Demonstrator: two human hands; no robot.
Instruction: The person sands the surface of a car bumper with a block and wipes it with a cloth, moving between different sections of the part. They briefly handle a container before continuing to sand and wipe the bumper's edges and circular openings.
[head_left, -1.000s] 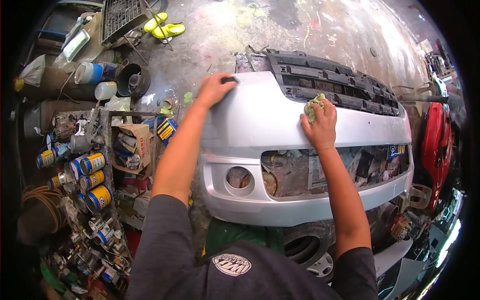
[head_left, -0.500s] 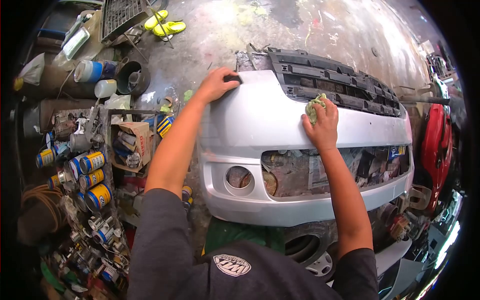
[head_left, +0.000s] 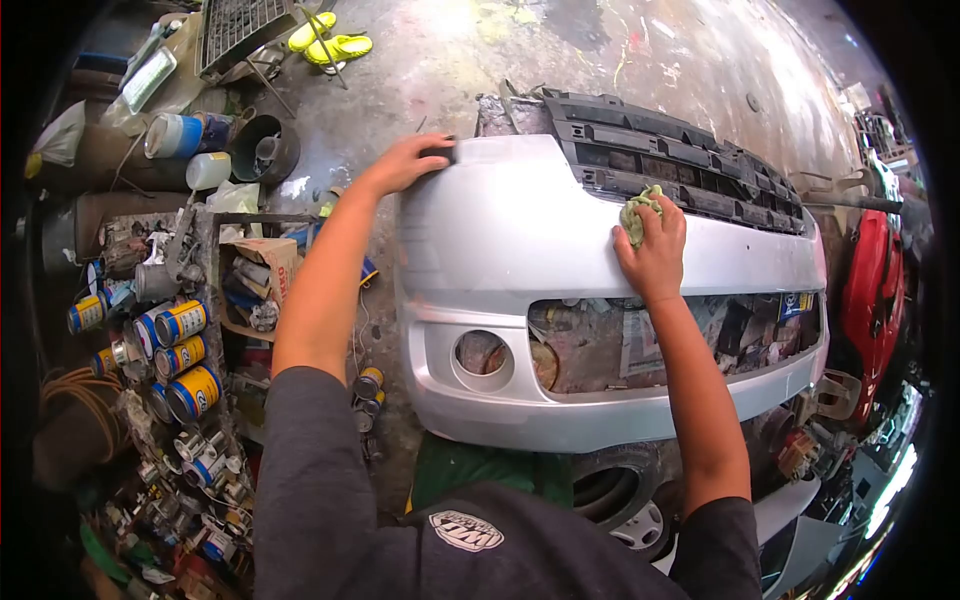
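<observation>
The right hand (head_left: 655, 255) is closed on a crumpled green rag (head_left: 637, 213), pressing it against the upper face of a silver car bumper (head_left: 510, 240) just below the black grille (head_left: 670, 160). The left hand (head_left: 405, 160) curls over the bumper's left top corner, fingers closed on its edge. The bumper rests over a tyre (head_left: 615, 490) on the stained concrete floor (head_left: 440, 70), with a clutter of paint cans (head_left: 185, 355) to the left and yellow shoes (head_left: 330, 40) farther off.
</observation>
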